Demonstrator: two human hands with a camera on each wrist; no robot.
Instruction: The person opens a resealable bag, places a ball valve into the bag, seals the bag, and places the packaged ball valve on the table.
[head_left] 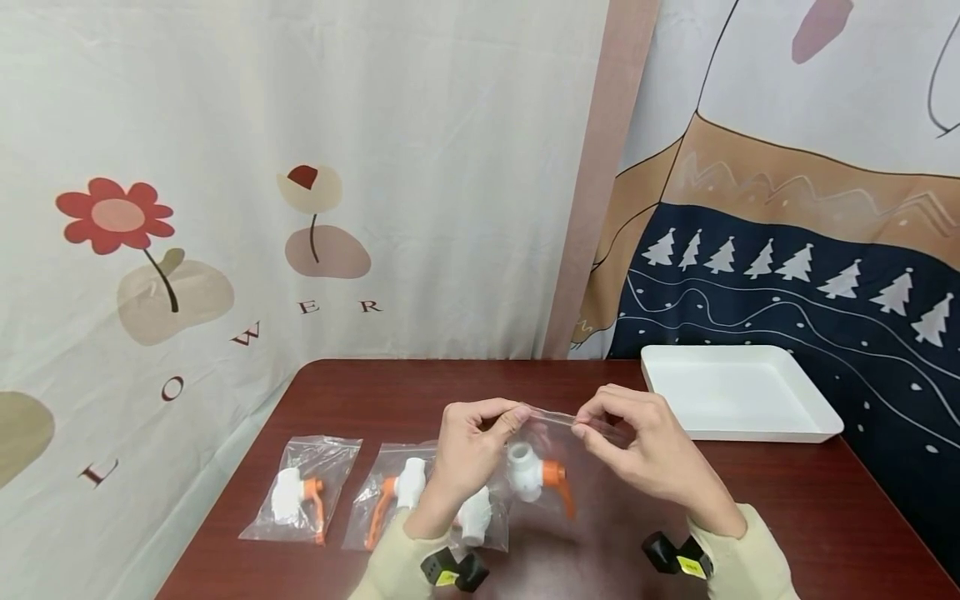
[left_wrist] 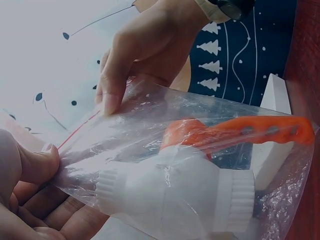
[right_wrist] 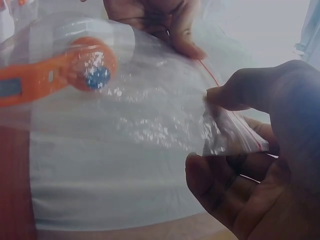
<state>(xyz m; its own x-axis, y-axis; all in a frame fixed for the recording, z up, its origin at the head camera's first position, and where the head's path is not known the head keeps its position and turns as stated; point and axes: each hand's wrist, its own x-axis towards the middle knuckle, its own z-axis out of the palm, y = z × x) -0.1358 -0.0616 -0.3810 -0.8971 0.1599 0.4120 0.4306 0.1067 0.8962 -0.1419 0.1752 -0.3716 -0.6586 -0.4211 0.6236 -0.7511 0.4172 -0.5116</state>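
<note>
A clear zip bag (left_wrist: pixel 145 102) with a red seal line hangs above the table, stretched between both hands. Inside it is a white plastic ball valve (head_left: pixel 525 472) with an orange lever handle (left_wrist: pixel 260 131). My left hand (head_left: pixel 474 442) pinches one end of the bag's top edge between thumb and fingers. At the other end, my right hand (head_left: pixel 637 437) pinches the same edge, with its thumb and index finger close to the seal in the right wrist view. Whether the seal is fastened along its whole length, I cannot tell.
On the dark red table (head_left: pixel 600 550), a bagged valve (head_left: pixel 288 497) lies at left and another (head_left: pixel 409 483) beside it. A third bagged valve (head_left: pixel 474 518) is partly behind my left hand. A white tray (head_left: pixel 742 434) stands at the back right, before patterned curtains.
</note>
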